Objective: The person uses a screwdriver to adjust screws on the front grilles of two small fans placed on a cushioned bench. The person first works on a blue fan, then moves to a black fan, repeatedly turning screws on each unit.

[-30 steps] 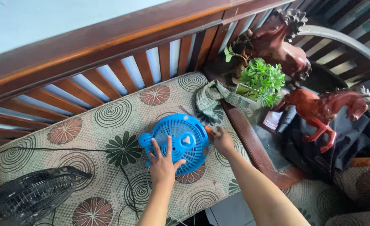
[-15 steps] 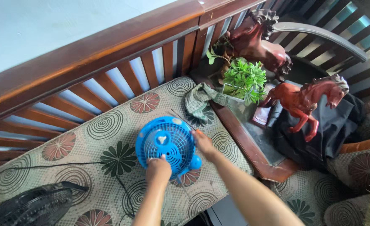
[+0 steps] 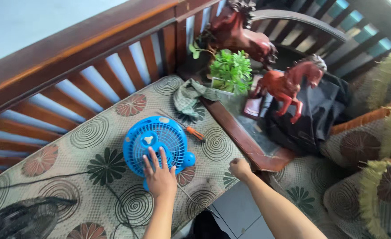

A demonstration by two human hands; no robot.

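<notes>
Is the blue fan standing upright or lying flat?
Lying flat: the blue fan rests grille-up on the patterned cushion, left hand on it.

The right hand [image 3: 240,168] is off the blue fan [image 3: 156,144] and now rests as a loose fist near the cushion's [image 3: 93,132] front edge, close to the wooden armrest [image 3: 244,139]. An orange-handled screwdriver [image 3: 194,132], gripped at the fan's rim a second ago, now lies on the cushion just beside the fan's right side. The left hand [image 3: 161,176], earlier curled at the fan's lower rim, is spread flat on the grille.
</notes>
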